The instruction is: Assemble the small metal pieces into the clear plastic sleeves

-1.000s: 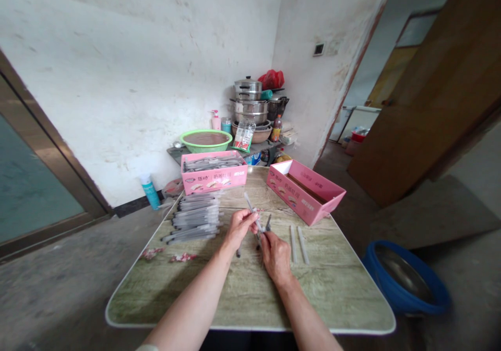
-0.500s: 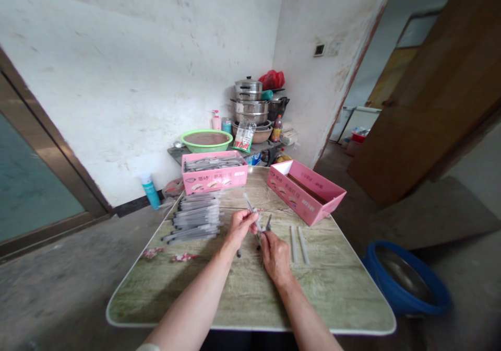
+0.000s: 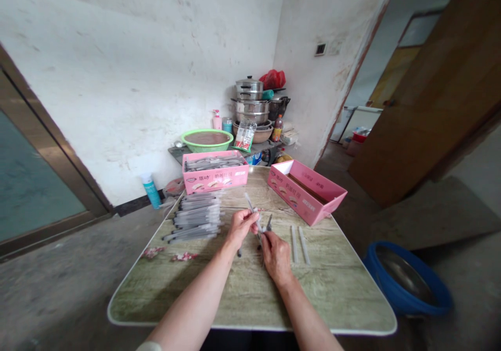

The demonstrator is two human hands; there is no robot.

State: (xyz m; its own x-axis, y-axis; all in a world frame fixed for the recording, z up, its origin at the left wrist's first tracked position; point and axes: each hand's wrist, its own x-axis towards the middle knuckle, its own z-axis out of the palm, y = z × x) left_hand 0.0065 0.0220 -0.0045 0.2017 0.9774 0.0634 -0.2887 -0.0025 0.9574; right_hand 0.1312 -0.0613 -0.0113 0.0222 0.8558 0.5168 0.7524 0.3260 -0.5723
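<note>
Over the middle of the table [image 3: 242, 299], my left hand [image 3: 239, 226] is closed around a slim translucent pen [image 3: 249, 202], its upper end pointing away from me. My right hand [image 3: 276, 256] is closed at the pen's lower end, fingers pinched together; the exact grip is hidden. Small dark pieces [image 3: 269, 221] show just beyond my right fingers, partly covered. Under my left wrist a dark tip [image 3: 239, 253] sticks out. On the left lies a stack of grey translucent pens [image 3: 198, 218]. Two clear tubes [image 3: 295, 244] lie side by side to the right of my right hand.
A pink box [image 3: 215, 180] full of pens stands at the table's back left. Another pink box [image 3: 291, 197], angled, sits at the back right. Behind are a green basin [image 3: 207, 147] and stacked pots [image 3: 250, 108]. A blue tub [image 3: 407, 278] stands right of the table.
Both hands stay in nearly the same place, still closed on the pen. The whole view has shifted very slightly.
</note>
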